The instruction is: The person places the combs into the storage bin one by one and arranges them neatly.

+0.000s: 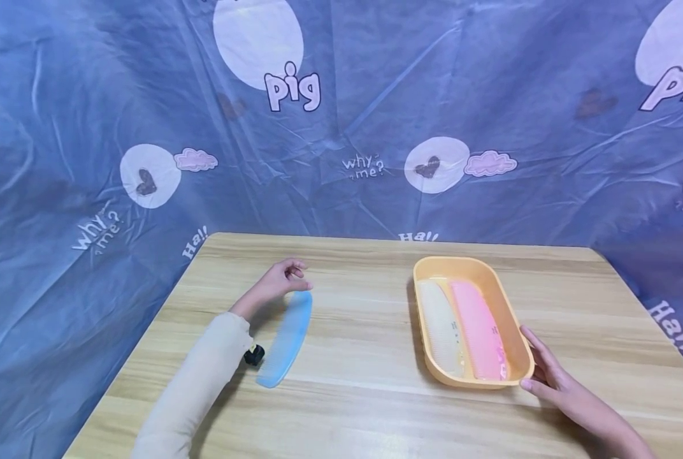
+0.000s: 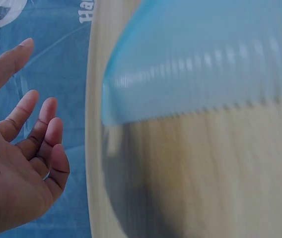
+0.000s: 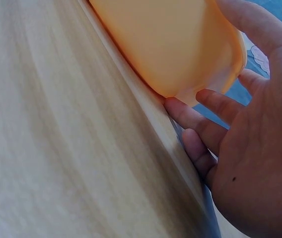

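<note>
A light-blue comb (image 1: 290, 338) lies at a slant on the left side of the table. Just over its far end is my left hand (image 1: 281, 280). The left wrist view shows that hand (image 2: 22, 153) with fingers loosely bent and the thumb apart, a gap between them and the comb (image 2: 200, 64). On the right, my right hand (image 1: 553, 373) holds the near right corner of an orange plastic tray (image 1: 504, 290), thumb on one side and fingers on the other. Inside the tray, a cream comb (image 1: 441, 328) and a pink comb (image 1: 479, 328) lie side by side.
The wooden table (image 1: 364, 344) has a rounded far edge. Behind it and along its sides hangs a blue printed cloth (image 1: 330, 127). A small black object (image 1: 254, 355) sits at the left wrist, beside the blue comb.
</note>
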A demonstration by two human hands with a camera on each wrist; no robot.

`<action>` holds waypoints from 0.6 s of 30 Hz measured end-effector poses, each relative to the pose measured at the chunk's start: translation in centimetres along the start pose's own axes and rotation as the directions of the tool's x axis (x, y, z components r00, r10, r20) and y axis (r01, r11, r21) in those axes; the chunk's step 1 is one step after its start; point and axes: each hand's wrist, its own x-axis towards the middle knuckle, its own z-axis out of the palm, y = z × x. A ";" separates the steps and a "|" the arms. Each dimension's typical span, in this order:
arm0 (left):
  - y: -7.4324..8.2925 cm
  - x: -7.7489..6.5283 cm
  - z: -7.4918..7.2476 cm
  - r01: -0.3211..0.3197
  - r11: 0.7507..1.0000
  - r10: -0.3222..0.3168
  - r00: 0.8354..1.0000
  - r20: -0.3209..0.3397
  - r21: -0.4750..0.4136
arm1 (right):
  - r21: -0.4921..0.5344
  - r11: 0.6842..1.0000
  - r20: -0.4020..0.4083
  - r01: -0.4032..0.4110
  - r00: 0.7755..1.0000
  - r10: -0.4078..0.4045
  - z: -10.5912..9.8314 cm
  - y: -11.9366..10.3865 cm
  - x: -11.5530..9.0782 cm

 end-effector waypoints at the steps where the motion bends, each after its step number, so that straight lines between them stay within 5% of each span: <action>1: -0.2 -0.1 -0.1 0.004 1.000 -0.004 1.000 0.002 0.004 | -0.001 1.000 -0.002 0.002 1.000 -0.002 0.0 0.0 0.0; 18: -2.7 -0.9 -0.6 0.087 0.995 -0.091 0.990 0.108 0.038 | 0.040 0.999 0.019 -0.013 1.000 0.012 -0.1 0.0 -0.1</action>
